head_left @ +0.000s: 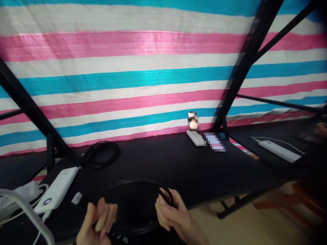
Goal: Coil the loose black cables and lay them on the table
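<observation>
My right hand (172,211) is closed around a black cable (138,181) wound into loops, with strands passing between its thumb and fingers. The loops hang in a wide ring between my two hands, dark against the black table and partly blurred. At the ring's left side my left hand (98,221) is curled shut, with a dark bit of the cable showing in its fingers. A small white plug-like piece (76,198) is just beyond my left hand; what it joins to is hard to make out.
On the black table (153,156) lie a coiled black cable (102,154), a white power bank (57,190), a white power strip (21,199), a white block (195,137) and a blurred-out phone (214,142). Slanted black posts flank it. Another person's hand (321,130) is at far right.
</observation>
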